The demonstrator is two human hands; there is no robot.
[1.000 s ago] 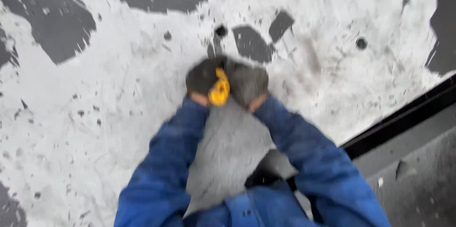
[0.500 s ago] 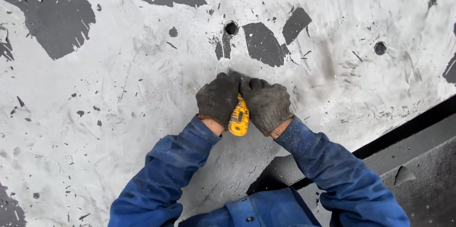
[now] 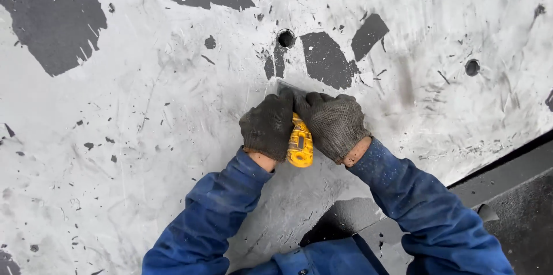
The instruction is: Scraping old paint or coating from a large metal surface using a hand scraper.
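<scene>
Both gloved hands, left hand (image 3: pixel 268 127) and right hand (image 3: pixel 335 124), squeeze a tight grip on the yellow scraper (image 3: pixel 299 143), and a few dark patches are scraped bare while most of the white coating (image 3: pixel 144 108) is left on the floor.

The one camera sits on my head and looks almost straight down, close over my forearms. My left grip (image 3: pixel 268 126) and right grip (image 3: pixel 335 124) meet near the middle of the view, and the white-coated surface (image 3: pixel 132 137) fills nearly all the rest of it.
</scene>
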